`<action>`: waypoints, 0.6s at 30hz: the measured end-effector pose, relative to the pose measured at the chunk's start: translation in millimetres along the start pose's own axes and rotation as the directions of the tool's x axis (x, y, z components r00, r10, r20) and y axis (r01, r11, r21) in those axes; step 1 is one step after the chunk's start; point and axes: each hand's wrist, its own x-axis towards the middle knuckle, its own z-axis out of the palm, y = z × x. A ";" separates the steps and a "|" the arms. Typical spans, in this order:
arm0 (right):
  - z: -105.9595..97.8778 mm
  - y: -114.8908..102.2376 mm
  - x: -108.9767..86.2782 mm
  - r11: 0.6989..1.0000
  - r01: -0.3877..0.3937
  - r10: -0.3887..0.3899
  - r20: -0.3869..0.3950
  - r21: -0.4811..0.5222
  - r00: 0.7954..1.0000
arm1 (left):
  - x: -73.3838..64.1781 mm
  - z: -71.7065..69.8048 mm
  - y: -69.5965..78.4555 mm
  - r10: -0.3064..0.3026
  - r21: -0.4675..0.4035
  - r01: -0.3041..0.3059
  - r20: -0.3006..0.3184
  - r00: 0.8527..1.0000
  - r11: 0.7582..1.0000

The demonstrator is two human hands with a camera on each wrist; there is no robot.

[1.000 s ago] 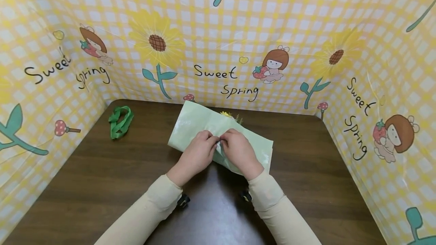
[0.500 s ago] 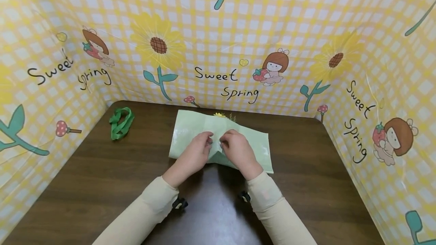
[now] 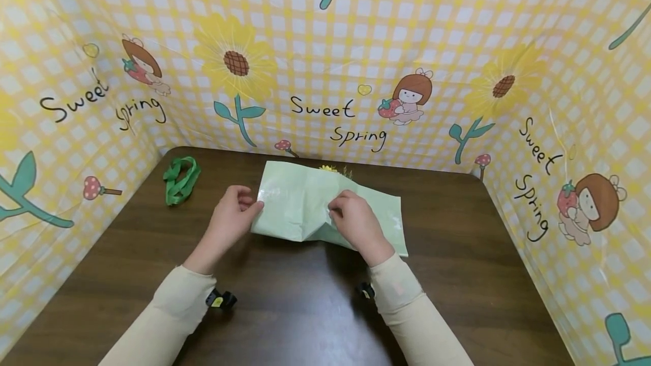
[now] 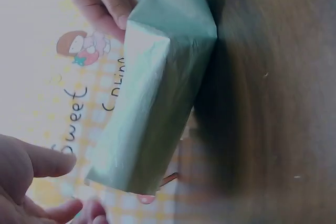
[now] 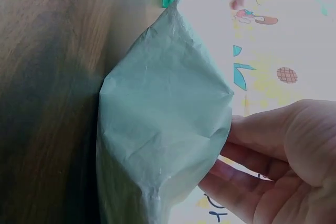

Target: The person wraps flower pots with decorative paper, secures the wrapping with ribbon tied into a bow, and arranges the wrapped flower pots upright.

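Note:
A creased sheet of pale green wrapping paper point(image 3: 285, 196) stands folded on the table in the head view, its middle bent into a ridge. Yellow flowers point(image 3: 328, 169) peek over its back edge; the rest of them is hidden behind the paper. My right hand point(image 3: 356, 220) pinches the paper near its middle, thumb and fingers meeting at the fold in the right wrist view. At the paper's left end is my left hand point(image 3: 231, 216), fingers loosely bent. The left wrist view shows its thumb and fingers point(image 4: 52, 163) spread apart, with a gap to the paper's end.
A loop of green ribbon point(image 3: 181, 181) lies at the back left of the dark wooden table point(image 3: 305, 321). Yellow checked cloth point(image 3: 325, 61) with printed flowers and figures walls the table at the back and both sides.
My left hand has left the paper's middle and moved left to its end. The paper has turned and lowered, its left part now flatter. My right hand keeps its pinch.

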 end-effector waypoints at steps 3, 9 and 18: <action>1.0 -0.5 -0.4 1.000 0.006 -0.006 -0.013 -0.003 1.000 | 1.0 -4.8 -8.1 -0.059 -0.056 0.065 0.106 0.993 0.996; 4.2 -2.1 -2.5 1.000 0.010 -0.010 -0.044 -0.012 0.999 | 0.3 -9.9 -15.5 -0.082 -0.199 0.120 0.188 0.979 0.973; 6.6 -0.1 -4.3 1.000 -0.004 0.004 -0.043 0.001 0.999 | 3.4 -18.5 -31.3 -0.102 -0.328 0.180 0.241 0.965 0.927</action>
